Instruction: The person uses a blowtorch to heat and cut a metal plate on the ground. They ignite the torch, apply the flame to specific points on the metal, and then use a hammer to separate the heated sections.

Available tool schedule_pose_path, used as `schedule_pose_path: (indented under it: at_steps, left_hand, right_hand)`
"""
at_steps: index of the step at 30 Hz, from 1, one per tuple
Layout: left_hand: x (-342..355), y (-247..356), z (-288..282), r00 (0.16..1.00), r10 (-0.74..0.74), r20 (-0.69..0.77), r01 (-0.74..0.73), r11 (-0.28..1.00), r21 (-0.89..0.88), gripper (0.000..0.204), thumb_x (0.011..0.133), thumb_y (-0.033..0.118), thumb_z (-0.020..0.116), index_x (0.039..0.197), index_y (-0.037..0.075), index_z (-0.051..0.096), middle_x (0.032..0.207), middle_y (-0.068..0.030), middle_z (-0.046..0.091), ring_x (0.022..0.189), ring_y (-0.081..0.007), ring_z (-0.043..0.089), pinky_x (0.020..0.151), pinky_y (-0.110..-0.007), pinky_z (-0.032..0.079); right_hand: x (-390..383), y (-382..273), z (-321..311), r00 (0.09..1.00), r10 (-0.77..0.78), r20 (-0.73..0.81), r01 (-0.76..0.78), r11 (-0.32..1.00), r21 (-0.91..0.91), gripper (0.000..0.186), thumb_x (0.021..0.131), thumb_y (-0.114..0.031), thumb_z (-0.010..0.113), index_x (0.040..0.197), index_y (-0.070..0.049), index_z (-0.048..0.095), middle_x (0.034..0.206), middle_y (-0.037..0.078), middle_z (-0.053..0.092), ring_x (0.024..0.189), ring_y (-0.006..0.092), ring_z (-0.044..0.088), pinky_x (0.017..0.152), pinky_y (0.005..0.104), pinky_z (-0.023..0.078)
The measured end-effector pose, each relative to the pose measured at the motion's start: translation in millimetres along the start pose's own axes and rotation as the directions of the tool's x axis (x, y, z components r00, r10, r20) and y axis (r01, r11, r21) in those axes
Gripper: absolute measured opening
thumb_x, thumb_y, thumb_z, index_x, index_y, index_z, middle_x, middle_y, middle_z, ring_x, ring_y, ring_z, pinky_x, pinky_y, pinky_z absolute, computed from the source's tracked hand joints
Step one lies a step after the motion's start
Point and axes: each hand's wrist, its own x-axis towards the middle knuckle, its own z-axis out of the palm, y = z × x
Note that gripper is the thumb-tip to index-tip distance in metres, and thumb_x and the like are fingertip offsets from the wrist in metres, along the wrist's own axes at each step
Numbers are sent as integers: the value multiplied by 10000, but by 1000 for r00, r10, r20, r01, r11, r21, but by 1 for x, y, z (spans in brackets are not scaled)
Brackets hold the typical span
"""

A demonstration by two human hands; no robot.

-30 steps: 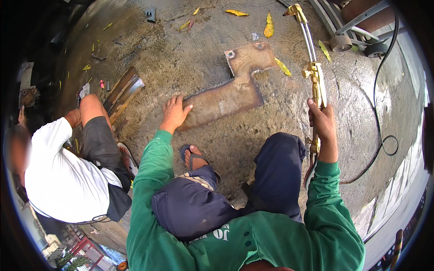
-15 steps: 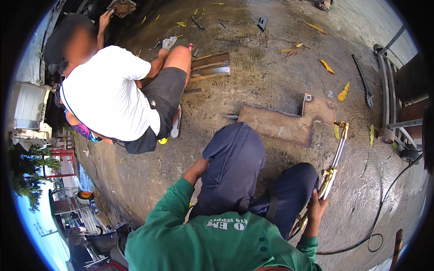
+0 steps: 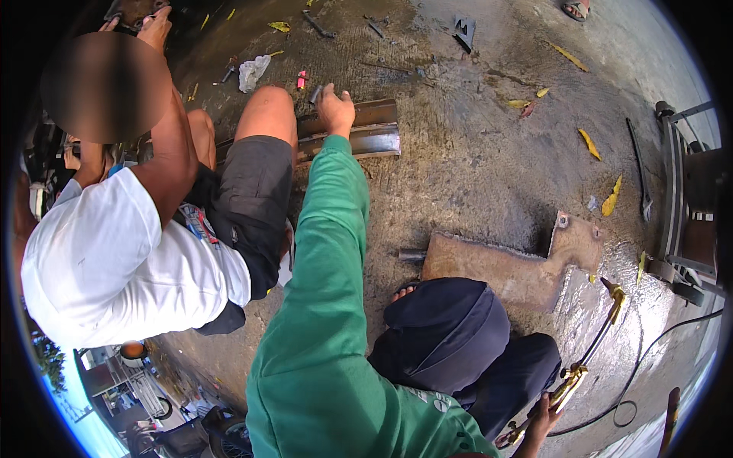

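My left arm, in a green sleeve, stretches far forward. My left hand (image 3: 335, 113) is over the rusty metal channel pieces (image 3: 366, 142), thumb and fingers apart, with nothing visible between them. A small dark metal cylinder (image 3: 315, 95) lies just left of its fingers; whether they touch cannot be told. Low on the right, my right hand (image 3: 544, 416) is wrapped round a brass cutting torch (image 3: 574, 374), its angled head pointing up and away. Beyond my knees lies a rusty, stepped steel plate (image 3: 489, 267), with a short pipe (image 3: 412, 254) at its left end.
A person in a white shirt (image 3: 122, 252) squats close on the left, raising a rusty plate (image 3: 136, 11). A pink lighter-like object (image 3: 301, 79) and crumpled plastic (image 3: 253, 73) lie ahead. On the right are a wrench-like bar (image 3: 640, 172), a metal cart (image 3: 676, 198) and a black hose (image 3: 649, 359).
My left hand has left my knee and reached forward to the channel pieces. My right hand still holds the torch. The person on the left now has both hands on the raised plate.
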Motion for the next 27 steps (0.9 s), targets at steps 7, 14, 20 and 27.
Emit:
schedule_pose_path:
  at_steps: [7,14,20,27]
  left_hand:
    - [114,-96,53,929,-365,-66,357,833,423,282,865,263,731,1090,94,720,1152,-187,709,1106,-416,655,977,-520,522]
    - [150,-147,69,937,-334,-101,342,824,452,202,824,261,755,969,121,764,1073,-163,731,1074,-413,662,948,-557,514]
    - [147,-136,54,966,-255,-52,258,963,78,311,769,165,882,993,30,714,867,-120,754,786,-271,720,748,-397,573]
    - [65,-57,-18,969,-85,230,197,827,-526,230,903,80,793,1062,-34,672,923,-83,720,783,-117,651,714,-267,525]
  right_hand:
    - [-26,-38,5,995,64,-71,-69,995,-67,243,986,-247,696,1063,-93,524,621,-18,474,481,90,430,456,262,343]
    - [-17,-87,38,983,129,-129,-147,980,-137,237,992,-253,687,1058,-93,525,617,-16,472,475,91,426,455,262,340]
    - [-11,-112,33,987,101,-124,-121,979,-162,233,997,-258,680,1054,-94,526,614,-14,470,470,92,422,454,261,339]
    - [27,-107,6,1000,-3,-7,2,996,-90,228,1002,-264,672,1049,-94,527,611,-12,468,465,93,418,453,261,336]
